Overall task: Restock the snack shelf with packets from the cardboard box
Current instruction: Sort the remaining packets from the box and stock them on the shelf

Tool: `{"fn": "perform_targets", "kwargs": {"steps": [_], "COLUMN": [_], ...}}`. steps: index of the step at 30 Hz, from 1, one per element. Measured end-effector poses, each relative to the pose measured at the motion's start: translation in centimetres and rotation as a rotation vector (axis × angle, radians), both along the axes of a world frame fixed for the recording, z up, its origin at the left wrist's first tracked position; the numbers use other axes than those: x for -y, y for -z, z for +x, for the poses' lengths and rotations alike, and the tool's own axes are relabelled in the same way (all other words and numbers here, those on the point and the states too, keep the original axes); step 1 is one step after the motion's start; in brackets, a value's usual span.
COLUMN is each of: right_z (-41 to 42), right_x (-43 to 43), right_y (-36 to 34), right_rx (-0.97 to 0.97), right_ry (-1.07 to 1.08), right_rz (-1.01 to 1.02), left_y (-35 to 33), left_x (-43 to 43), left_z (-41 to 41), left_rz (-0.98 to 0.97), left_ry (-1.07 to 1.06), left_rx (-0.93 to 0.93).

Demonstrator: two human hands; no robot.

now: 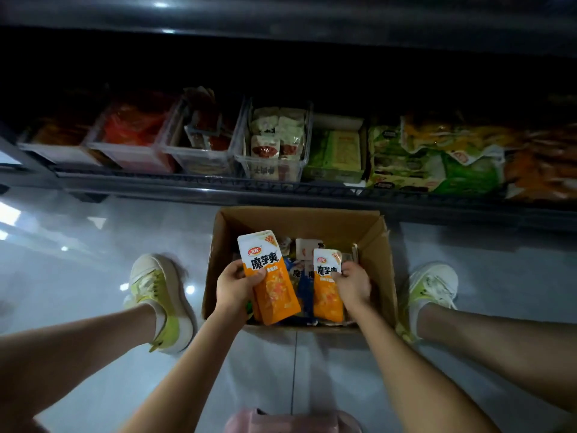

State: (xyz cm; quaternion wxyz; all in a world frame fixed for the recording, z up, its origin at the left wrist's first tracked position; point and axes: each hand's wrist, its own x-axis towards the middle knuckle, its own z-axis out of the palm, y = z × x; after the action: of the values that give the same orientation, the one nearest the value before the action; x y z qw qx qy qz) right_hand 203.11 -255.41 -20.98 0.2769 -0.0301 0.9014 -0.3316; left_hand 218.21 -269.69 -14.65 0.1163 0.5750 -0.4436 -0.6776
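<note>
An open cardboard box (377, 254) stands on the floor in front of the low snack shelf (218, 182). My left hand (234, 289) grips an orange and white snack packet (274, 289), held above the box's left side. My right hand (352, 284) pinches a second orange and white packet (326, 295) that stands upright inside the box. Blue and beige packets (301, 276) lie in the box between the two.
The shelf holds clear bins (274, 142) of red and beige packets at left and middle, green and yellow bags (421, 157) at right. An upper shelf edge overhangs. My feet in yellow-green shoes (162, 295) flank the box on a glossy tiled floor.
</note>
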Motion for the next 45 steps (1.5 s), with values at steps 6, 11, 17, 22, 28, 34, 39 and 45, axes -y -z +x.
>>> {"fn": "perform_targets", "kwargs": {"steps": [6, 11, 17, 22, 28, 34, 39, 45], "right_z": [-1.5, -0.7, -1.4, -4.7, -10.3, -16.2, -20.6, -27.0], "right_x": [-0.9, -0.8, 1.2, 1.8, 1.3, -1.0, -4.4, -8.7], "right_y": [-10.3, -19.3, -26.0, -31.2, -36.0, -38.6, -40.4, -43.5], "right_rx": [0.21, 0.206, 0.032, -0.08, -0.149, -0.262, -0.389, -0.698], "right_ry": [0.232, 0.02, -0.138, -0.127, -0.071, 0.039, 0.166, 0.325], "right_rz": [-0.591, -0.771, -0.755, -0.777, -0.837, -0.884, -0.944, -0.992], "left_y": [-5.6, -11.1, -18.4, -23.8, -28.6, -30.9, -31.8, -33.7], "left_x": [-0.6, -1.5, -1.0, 0.8, 2.6, 3.5, 2.9, 0.7], "left_z": [-0.1, -1.9, -4.4, -7.0, -11.6, -17.0, -21.8, -27.4], "left_rz": [-0.104, -0.129, -0.342, -0.51, -0.563, -0.552, -0.537, -0.539], "left_ry": [0.028, 0.136, 0.243, 0.239, 0.264, 0.296, 0.326, 0.374], "left_rx": [-0.108, -0.266, -0.385, -0.398, -0.439, -0.467, -0.49, -0.545]}}
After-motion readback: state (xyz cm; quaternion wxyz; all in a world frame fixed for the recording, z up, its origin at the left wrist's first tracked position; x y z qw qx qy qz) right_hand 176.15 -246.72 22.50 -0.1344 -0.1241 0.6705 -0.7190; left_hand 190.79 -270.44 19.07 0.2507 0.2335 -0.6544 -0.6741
